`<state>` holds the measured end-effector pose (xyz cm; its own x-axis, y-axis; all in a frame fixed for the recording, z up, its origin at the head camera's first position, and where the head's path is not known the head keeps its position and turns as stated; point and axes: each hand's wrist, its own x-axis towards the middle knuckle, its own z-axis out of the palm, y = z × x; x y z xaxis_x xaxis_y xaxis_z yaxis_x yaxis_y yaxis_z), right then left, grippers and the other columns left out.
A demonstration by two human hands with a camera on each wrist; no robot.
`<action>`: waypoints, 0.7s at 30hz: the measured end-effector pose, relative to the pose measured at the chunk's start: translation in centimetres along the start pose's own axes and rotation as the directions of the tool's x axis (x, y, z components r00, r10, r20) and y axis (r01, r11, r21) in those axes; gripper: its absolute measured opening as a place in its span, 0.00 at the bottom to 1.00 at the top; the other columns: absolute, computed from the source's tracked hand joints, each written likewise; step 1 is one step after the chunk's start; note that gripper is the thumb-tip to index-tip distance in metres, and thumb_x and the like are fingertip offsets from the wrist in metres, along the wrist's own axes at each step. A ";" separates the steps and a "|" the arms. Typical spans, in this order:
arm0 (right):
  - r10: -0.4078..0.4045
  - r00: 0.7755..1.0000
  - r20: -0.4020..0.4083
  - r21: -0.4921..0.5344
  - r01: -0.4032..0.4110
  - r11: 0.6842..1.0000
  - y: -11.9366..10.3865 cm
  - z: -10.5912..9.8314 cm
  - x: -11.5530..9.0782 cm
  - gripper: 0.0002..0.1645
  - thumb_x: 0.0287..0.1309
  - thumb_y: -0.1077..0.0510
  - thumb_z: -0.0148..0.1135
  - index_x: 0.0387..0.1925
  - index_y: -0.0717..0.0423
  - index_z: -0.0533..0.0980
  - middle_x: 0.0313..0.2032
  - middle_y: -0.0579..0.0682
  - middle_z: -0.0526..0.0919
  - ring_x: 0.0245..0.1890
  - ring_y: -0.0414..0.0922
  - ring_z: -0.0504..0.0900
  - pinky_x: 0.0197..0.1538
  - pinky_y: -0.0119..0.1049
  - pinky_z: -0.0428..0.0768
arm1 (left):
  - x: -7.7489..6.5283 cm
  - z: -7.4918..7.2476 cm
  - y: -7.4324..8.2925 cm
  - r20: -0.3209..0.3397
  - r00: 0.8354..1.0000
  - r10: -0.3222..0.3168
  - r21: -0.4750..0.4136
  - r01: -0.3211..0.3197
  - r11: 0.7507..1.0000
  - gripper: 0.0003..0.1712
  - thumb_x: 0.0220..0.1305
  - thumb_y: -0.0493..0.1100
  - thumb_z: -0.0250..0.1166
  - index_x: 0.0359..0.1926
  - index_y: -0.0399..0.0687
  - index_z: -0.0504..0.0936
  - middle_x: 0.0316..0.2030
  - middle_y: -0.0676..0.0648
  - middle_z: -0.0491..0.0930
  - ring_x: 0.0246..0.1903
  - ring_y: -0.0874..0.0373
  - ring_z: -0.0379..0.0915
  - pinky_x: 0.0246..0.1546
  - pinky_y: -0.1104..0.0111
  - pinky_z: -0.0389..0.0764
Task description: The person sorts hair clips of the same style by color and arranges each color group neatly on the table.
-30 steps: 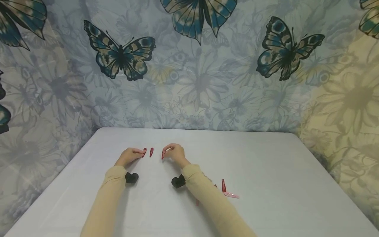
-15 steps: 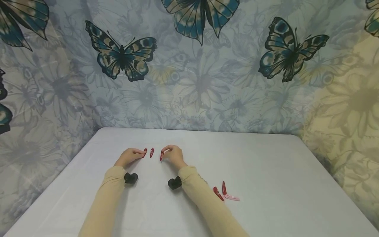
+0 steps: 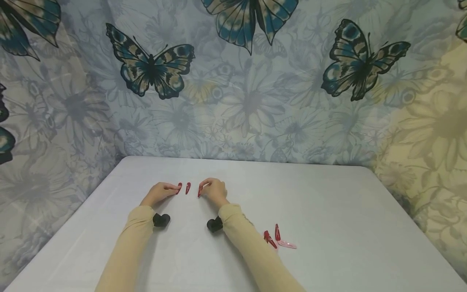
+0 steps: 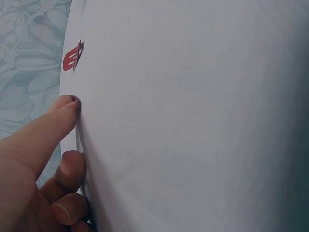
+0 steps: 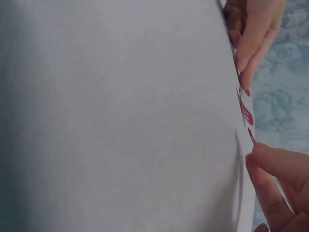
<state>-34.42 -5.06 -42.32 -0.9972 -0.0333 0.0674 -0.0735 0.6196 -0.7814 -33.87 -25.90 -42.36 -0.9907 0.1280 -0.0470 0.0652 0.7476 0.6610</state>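
In the head view my left hand [image 3: 157, 194] pinches a red snap hair clip [image 3: 179, 188] at the left end of a short row on the white table. Its thumb and index finger meet over that clip in the left wrist view and mostly hide it. Just right of it lies a second red hair clip [image 3: 187, 188], untouched, whose slotted side shows as a red clip [image 5: 246, 113] in the right wrist view. My right hand [image 3: 215, 191] holds a third red hair clip [image 3: 200, 191] upright between thumb and fingertips, a small gap from the middle one.
Nearer me, beside the right sleeve [image 3: 255, 247], lie red hair clips [image 3: 277, 232] and a pink hair clip [image 3: 287, 244]; the sleeve partly covers this group. The white table [image 3: 328, 211] ends at a butterfly-patterned wall covering [image 3: 251, 101]. Black wrist cameras [image 3: 161, 220] sit on both wrists.
My right hand has moved slightly left with its clip, and its forearm has shifted left, uncovering more of the near clips. My left hand has stayed on its clip.
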 end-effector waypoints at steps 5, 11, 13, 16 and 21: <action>-0.032 0.999 0.009 -0.017 0.032 0.999 0.2 0.5 0.0 0.09 0.38 0.60 0.68 0.28 0.46 0.82 0.19 0.39 0.78 0.34 0.47 0.70 0.39 0.43 0.64 | 0.4 0.6 -0.5 -0.015 1.000 -0.013 -0.016 0.013 1.000 0.16 0.58 0.43 0.61 0.45 0.37 0.80 0.47 0.34 0.74 0.48 0.41 0.67 0.47 0.54 0.65; -0.080 0.997 -0.019 -0.019 0.079 0.997 1.0 0.7 0.4 0.09 0.41 0.61 0.67 0.29 0.47 0.82 0.22 0.40 0.78 0.35 0.48 0.69 0.41 0.46 0.62 | 0.7 1.2 -0.5 -0.040 0.999 -0.016 -0.017 0.015 1.000 0.15 0.58 0.43 0.61 0.44 0.39 0.81 0.47 0.37 0.75 0.48 0.43 0.68 0.47 0.55 0.65; -0.096 0.995 -0.024 -0.023 0.095 0.995 1.0 1.0 0.7 0.09 0.41 0.61 0.67 0.29 0.46 0.81 0.23 0.40 0.79 0.35 0.48 0.68 0.40 0.46 0.62 | 0.6 1.0 -0.4 -0.051 0.998 -0.023 -0.017 0.022 1.000 0.15 0.58 0.43 0.61 0.44 0.39 0.81 0.47 0.37 0.75 0.49 0.42 0.67 0.48 0.55 0.65; -0.109 0.993 -0.036 -0.041 0.107 0.993 0.7 1.5 0.9 0.10 0.41 0.61 0.67 0.30 0.45 0.81 0.23 0.39 0.78 0.34 0.47 0.68 0.39 0.44 0.63 | 0.4 0.7 -0.4 -0.058 0.998 -0.027 -0.011 0.026 1.000 0.16 0.58 0.43 0.61 0.44 0.39 0.81 0.47 0.36 0.74 0.49 0.42 0.67 0.48 0.55 0.65; -0.123 0.991 -0.060 -0.057 0.120 0.991 0.6 2.1 1.2 0.11 0.41 0.61 0.66 0.31 0.44 0.81 0.21 0.37 0.76 0.32 0.45 0.67 0.38 0.41 0.61 | 0.3 0.3 -0.3 -0.049 0.998 -0.032 -0.023 0.031 0.999 0.16 0.58 0.43 0.61 0.45 0.39 0.81 0.48 0.36 0.74 0.50 0.41 0.65 0.49 0.54 0.64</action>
<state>-35.66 -6.40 -43.97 -0.9777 -0.0624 0.2005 -0.1917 0.6546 -0.7312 -34.17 -25.90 -42.84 -0.9969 0.0724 -0.0315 0.0321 0.7359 0.6764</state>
